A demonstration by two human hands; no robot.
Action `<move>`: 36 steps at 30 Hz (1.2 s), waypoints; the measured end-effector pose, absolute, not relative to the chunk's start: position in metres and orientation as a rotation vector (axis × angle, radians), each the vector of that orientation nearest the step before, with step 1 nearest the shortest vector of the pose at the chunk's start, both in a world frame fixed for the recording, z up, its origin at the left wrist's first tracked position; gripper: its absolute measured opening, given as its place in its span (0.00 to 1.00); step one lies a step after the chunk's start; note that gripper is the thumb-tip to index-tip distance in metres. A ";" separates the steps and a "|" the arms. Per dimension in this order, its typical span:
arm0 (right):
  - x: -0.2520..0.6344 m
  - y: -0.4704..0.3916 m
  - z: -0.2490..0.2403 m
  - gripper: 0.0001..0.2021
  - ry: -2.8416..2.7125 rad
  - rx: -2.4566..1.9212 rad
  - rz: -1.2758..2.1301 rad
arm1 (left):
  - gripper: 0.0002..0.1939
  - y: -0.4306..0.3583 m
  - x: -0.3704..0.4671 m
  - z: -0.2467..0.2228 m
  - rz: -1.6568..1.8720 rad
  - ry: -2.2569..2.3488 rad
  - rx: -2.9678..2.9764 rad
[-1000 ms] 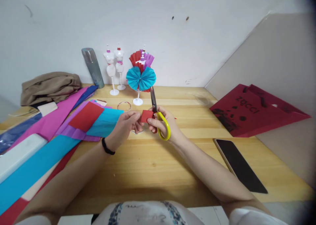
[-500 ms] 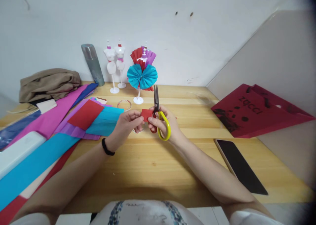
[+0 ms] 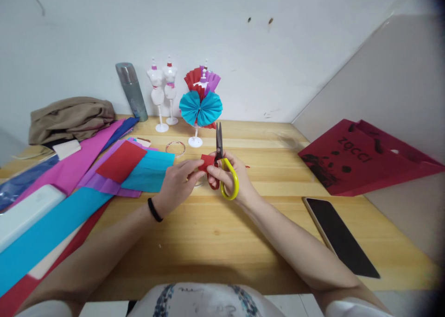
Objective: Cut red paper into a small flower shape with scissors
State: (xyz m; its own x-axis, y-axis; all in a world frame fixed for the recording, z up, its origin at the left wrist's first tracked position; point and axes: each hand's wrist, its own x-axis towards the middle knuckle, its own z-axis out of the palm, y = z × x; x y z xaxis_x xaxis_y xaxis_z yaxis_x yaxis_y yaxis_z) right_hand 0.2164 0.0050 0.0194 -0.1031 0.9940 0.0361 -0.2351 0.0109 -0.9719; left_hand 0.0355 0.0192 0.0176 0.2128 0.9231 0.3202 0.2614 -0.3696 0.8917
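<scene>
A small folded piece of red paper (image 3: 207, 160) is between my two hands above the middle of the table. My left hand (image 3: 181, 180) pinches its left edge between thumb and fingers. My right hand (image 3: 236, 173) holds the paper's lower right side with the thumb and also keeps the scissors (image 3: 219, 145) in its grasp. The scissors' dark blades point away from me, nearly closed, and one yellow handle loop shows beside the palm.
Dress forms (image 3: 157, 96) and one dressed in blue, red and purple paper (image 3: 200, 107) stand at the back. Coloured paper (image 3: 149, 170), a bottle (image 3: 132, 92) and brown cloth (image 3: 71, 118) are left; a red bag (image 3: 365, 157) and phone (image 3: 340, 236) are right.
My left hand has shifted its grip on the red paper, its fingers now higher along the left edge. The scissors have moved slightly left.
</scene>
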 end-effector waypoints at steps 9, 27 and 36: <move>0.216 0.005 0.018 0.34 -1.150 -0.889 1.371 | 0.10 0.022 0.036 0.008 1.136 0.805 1.469; 0.218 0.008 0.013 0.35 -1.133 -0.885 1.433 | 0.22 0.022 0.038 0.018 1.167 0.828 1.318; 0.218 0.010 0.010 0.36 -1.101 -0.972 1.407 | 0.28 0.019 0.043 0.023 1.153 0.719 0.869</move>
State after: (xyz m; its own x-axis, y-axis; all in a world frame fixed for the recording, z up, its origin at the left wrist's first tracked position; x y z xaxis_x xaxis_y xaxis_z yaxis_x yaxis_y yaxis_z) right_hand 0.2183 0.0105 0.0097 -0.1162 0.9932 0.0061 -0.2447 -0.0227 -0.9693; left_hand 0.0434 0.0185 0.0230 0.2599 0.9646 -0.0438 -0.4638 0.1645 0.8705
